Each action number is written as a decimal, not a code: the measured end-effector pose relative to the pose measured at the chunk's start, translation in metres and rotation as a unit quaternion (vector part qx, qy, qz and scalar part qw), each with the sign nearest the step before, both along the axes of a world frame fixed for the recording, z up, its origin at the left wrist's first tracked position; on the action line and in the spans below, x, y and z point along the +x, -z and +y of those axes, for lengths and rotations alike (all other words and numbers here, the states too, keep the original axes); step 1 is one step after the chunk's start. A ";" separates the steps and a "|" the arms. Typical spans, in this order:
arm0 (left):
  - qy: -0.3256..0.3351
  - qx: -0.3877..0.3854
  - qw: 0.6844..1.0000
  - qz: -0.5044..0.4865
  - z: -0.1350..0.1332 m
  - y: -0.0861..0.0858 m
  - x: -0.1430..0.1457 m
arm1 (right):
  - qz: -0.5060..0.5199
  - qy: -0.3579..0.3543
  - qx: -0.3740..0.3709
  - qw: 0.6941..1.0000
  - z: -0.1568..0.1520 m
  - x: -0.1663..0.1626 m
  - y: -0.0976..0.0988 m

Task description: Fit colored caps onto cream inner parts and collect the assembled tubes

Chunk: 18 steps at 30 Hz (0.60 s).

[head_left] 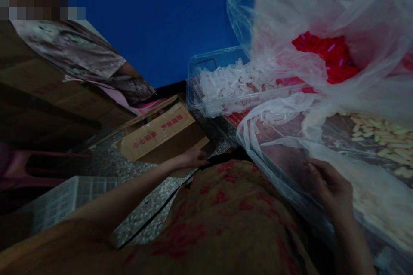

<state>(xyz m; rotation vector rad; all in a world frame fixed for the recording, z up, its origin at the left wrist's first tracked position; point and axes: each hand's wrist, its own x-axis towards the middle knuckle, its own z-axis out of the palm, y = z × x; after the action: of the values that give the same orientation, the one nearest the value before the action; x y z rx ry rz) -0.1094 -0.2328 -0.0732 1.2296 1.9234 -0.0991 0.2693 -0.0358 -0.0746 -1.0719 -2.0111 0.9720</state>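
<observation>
My left hand (pixel 192 157) reaches down past my knee to the lower edge of a cardboard box (pixel 161 131) on the speckled floor; its fingers are curled at the box edge, and what they hold is hidden. My right hand (pixel 329 189) is closed on the rim of a large clear plastic bag (pixel 322 73) that stands open in front of me. Inside the bag show red pieces (pixel 329 53) and small white tube-like pieces (pixel 274 114). My lap in orange, red-patterned cloth (pixel 232 215) fills the lower middle.
A clear plastic tray (pixel 206 94) of white tubes sits behind the bag. Pale yellow pieces (pixel 380 137) lie at the right. A white lattice basket (pixel 64 200) stands on the floor at left. Another person's patterned sleeve (pixel 80 56) shows at upper left before a blue wall (pixel 155 21).
</observation>
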 end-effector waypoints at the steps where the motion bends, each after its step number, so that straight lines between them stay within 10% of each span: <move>1: -0.008 -0.003 1.000 0.008 0.002 0.001 0.000 | -0.001 -0.005 0.004 1.000 0.000 0.000 0.000; 18: -0.145 -0.048 0.988 0.008 -0.001 0.038 -0.036 | -0.009 -0.002 0.064 0.998 -0.009 0.012 -0.004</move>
<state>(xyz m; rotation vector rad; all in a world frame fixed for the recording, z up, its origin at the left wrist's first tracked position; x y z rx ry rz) -0.1449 -0.2341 -0.1110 0.8785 2.0655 -0.0503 0.2815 -0.0450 -0.0707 -1.0113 -2.0599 0.8269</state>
